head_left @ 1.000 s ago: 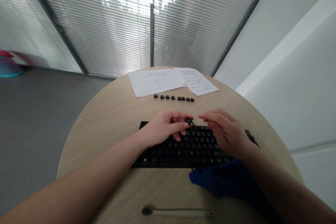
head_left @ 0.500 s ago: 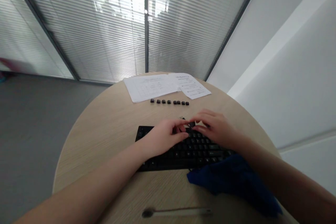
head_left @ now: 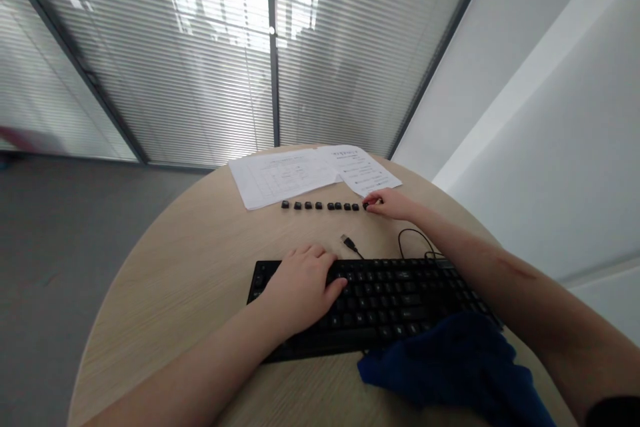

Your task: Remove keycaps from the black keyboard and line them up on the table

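A black keyboard (head_left: pixel 395 300) lies across the near part of the table. My left hand (head_left: pixel 305 287) rests open over its left half, fingers reaching past the back edge and thumb apart. Beyond the keyboard, my right hand (head_left: pixel 390 205) pinches a small black keycap (head_left: pixel 366 205) between thumb and fingertips, at the right end of a row. Several other black keycaps (head_left: pixel 319 205) make up that row, set on the bare wood. Between row and keyboard lies the USB plug (head_left: pixel 349 241) of a black cable.
Printed papers (head_left: pixel 280 177) lie at the far side of the round wooden table (head_left: pixel 165 267). A dark blue cloth (head_left: pixel 450 367) covers the keyboard's front right part. The cable (head_left: pixel 415 232) loops behind the keyboard at right. A blinds-covered glass partition (head_left: pixel 210 80) stands beyond.
My right hand has moved from the keyboard out to the row's right end with a keycap. My left hand has drawn back and opened flat over the keyboard. The view has shifted slightly.
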{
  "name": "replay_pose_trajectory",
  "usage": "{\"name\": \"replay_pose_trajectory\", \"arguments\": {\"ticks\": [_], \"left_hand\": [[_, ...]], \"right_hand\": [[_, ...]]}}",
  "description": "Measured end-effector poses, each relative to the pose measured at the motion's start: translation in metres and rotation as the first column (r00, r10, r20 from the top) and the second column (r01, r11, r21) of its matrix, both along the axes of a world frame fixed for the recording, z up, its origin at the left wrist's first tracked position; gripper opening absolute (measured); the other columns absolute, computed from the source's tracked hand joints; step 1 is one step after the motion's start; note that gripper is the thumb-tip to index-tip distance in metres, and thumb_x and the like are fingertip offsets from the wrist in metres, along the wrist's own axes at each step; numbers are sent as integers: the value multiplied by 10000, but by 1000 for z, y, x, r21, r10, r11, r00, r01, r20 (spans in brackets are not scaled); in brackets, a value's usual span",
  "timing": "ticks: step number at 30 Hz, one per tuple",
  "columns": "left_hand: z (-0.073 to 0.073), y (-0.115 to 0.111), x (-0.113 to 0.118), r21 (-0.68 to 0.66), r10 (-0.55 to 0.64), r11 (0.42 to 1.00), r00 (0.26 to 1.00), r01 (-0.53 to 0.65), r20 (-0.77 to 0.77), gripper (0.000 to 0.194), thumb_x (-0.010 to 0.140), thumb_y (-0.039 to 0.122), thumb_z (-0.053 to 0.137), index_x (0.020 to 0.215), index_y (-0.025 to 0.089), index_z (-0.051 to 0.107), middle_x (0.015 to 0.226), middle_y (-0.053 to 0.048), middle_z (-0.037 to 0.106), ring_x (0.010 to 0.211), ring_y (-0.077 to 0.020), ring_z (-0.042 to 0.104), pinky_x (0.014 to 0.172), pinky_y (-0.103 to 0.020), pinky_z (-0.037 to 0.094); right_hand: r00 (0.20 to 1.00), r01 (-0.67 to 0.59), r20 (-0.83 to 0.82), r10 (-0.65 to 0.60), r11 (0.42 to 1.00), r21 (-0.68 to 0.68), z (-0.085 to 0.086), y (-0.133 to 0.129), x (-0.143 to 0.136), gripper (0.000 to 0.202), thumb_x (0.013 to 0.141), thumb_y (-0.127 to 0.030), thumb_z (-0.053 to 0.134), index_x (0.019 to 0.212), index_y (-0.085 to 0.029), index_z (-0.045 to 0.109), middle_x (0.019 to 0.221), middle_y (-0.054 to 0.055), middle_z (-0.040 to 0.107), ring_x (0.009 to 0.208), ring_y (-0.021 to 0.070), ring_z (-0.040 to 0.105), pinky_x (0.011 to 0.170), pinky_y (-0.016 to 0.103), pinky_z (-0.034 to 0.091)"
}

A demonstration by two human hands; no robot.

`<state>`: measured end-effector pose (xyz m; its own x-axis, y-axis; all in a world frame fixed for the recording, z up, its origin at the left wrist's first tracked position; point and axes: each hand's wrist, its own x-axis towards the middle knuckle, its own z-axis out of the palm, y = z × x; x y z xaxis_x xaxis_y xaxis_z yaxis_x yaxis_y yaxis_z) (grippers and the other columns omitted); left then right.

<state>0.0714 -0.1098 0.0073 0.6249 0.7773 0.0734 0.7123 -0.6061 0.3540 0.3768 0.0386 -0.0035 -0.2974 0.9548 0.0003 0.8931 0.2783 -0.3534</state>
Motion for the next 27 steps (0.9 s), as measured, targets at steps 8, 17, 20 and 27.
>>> {"name": "replay_pose_trajectory", "arguments": {"ticks": [8,17,20,27], "left_hand": [[-1,7,-4,2,-50,999,999,50,3,368,958,413,548,1202,177,691,1130,-114,705,1107,-312,621,1007,-487,474],[-3,15,-5,49,-142,989,990,142,-19,404,961,421,505,1197,153,694,1169,-138,710,1120,-318,625,1029,-478,466],[-3,16,-4,43,-123,991,992,124,-20,424,960,443,491,1196,157,697,1190,-144,709,1145,-325,624,1042,-480,459],[1,19,-7,29,-146,989,988,148,-57,492,989,445,418,1275,132,668,1266,-165,688,1189,-307,626,1059,-440,459]], "right_hand": [[1000,26,-6,-26,1000,14,-5,-5,-5,283,866,-249,686,1122,-188,788,964,63,779,792,187,666,759,300,508],[991,127,0,-130,963,236,54,-73,11,359,855,-253,686,1201,-166,730,1040,89,751,827,204,636,832,350,482],[993,113,-4,-116,955,274,75,-135,22,259,918,-332,611,1097,-217,758,953,56,755,750,192,627,742,336,481],[989,83,-143,-31,925,370,80,-252,8,397,1022,-320,381,772,-208,669,822,60,687,821,205,637,804,342,477]]}}
